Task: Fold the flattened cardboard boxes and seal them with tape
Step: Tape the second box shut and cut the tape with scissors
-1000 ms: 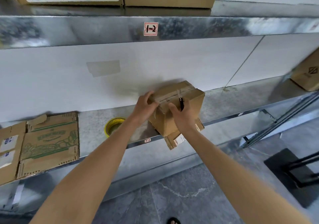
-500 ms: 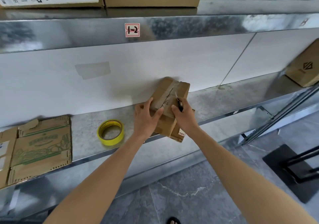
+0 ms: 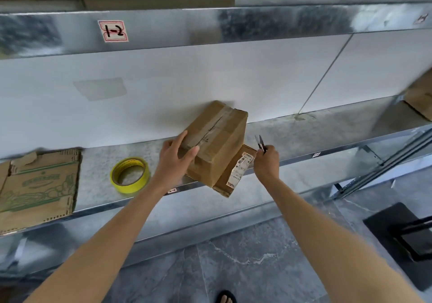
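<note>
The taped box [image 3: 217, 139] sits on the metal shelf [image 3: 327, 134] atop a flattened, labelled carton [image 3: 243, 160]. Its taped seam and long axis run diagonally from near left toward the wall. The left hand [image 3: 174, 162] rests spread on its near end. The right hand [image 3: 266, 162], just right of the box, pinches small snips [image 3: 260, 142] pointing up.

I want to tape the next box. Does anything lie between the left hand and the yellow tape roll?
Nothing visible does: only bare shelf separates the left hand, resting on the taped box, from the tape roll.
</note>
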